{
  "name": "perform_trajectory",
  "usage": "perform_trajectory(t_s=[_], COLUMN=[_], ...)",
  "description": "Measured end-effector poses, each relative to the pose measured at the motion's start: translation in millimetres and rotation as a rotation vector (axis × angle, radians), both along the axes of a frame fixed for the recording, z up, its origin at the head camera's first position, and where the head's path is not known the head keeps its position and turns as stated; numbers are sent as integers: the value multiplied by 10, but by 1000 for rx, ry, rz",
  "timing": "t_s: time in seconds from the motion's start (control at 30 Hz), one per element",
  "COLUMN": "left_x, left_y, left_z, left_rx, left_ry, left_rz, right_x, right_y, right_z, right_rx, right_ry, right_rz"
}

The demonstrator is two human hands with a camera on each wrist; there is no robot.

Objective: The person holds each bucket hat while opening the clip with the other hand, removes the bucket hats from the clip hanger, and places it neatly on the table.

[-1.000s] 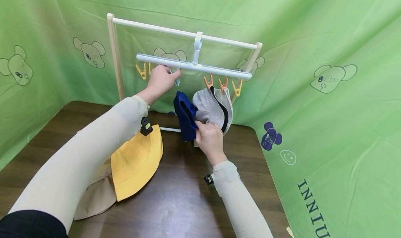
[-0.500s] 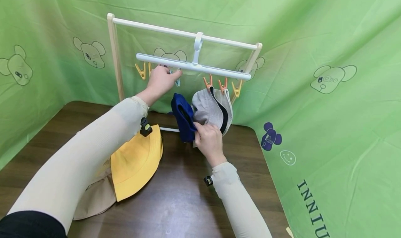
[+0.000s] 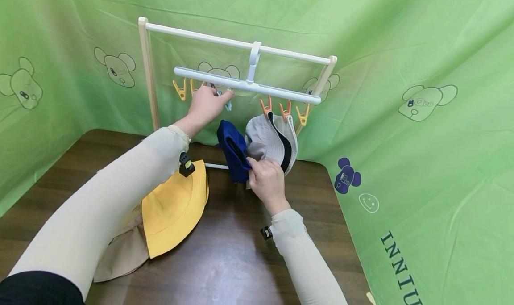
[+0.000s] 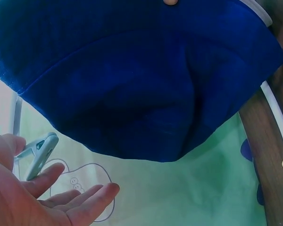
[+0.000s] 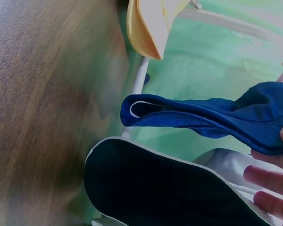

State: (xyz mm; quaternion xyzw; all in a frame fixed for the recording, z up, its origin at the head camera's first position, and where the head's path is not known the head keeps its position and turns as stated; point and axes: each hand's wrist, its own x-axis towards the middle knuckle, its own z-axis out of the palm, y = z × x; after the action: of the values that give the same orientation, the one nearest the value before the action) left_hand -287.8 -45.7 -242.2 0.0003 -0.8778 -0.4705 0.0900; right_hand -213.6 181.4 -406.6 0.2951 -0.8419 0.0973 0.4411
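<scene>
My left hand (image 3: 206, 103) pinches a light blue clothespin (image 3: 228, 104) just below the white hanger bar (image 3: 281, 91); the left wrist view shows this clothespin (image 4: 41, 153) between thumb and forefinger, the other fingers spread. A folded dark blue bucket hat (image 3: 234, 152) hangs from my right hand (image 3: 267, 178), which grips its brim between thumb and fingers. Its crown points away, apart from the clothespin. Close to the right of it, a light grey hat (image 3: 261, 137) with a dark lining hangs from two orange clothespins (image 3: 286, 111).
The hanger hooks over the top rail (image 3: 192, 33) of a wooden rack. More yellow clothespins (image 3: 180, 90) hang at both bar ends. A yellow hat (image 3: 176, 206) and a beige hat (image 3: 124, 256) lie on the brown table (image 3: 225, 251), under my left forearm. Green cloth surrounds it.
My right hand and the dark blue hat have shifted slightly left and down, the hat tilting a bit more. My left hand keeps the clothespin in nearly the same place.
</scene>
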Motion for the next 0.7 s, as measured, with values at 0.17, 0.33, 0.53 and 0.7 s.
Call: perform_trajectory(t_s=[0.17,0.33,0.53,0.7], left_x=[-1,-9,-13,19], left_y=[5,-8,-40,-93], left_z=[-14,-24,-34,-47], left_rx=[-2,-6,-9,9], left_ry=[-17,-20,-16,-5], left_rz=[-5,-18,-45,-79], right_x=[3,6,11,17], right_y=[-2,-12,-30,-39], right_z=[-1,7,19,18], right_rx=[-2,-10,-9,-6], right_ry=[4,5,1,2], right_rz=[10,22,26,22])
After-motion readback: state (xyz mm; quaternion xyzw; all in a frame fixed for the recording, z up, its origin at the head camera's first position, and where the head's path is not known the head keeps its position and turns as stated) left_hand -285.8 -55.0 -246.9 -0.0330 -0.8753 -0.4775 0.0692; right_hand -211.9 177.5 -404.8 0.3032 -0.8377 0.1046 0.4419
